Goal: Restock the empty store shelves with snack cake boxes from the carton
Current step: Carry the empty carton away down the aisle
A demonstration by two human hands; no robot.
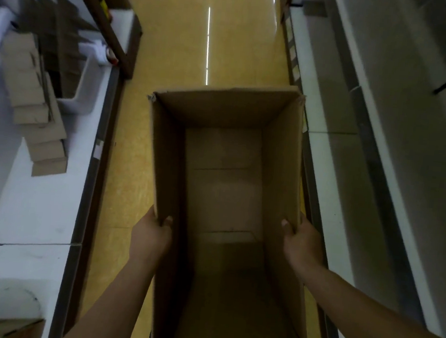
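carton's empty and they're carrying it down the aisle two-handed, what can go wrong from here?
1. Grip is shallow: the left hand and right hand only pinch the side walls of the empty carton near the rim, so the thin walls could flex and it may slip or tilt.
2. The aisle is narrow; the carton's right edge runs close to the right shelf and could snag.
3. The carton hides the floor directly ahead, a trip risk.

We see a white store shelf (49, 206) down the left of the frame. On it, at upper left, lies a slanting row of plain brown cardboard boxes (35, 112), just beside a white plastic bin (83, 92). A glossy yellow floor (174, 41) fills the upper centre.
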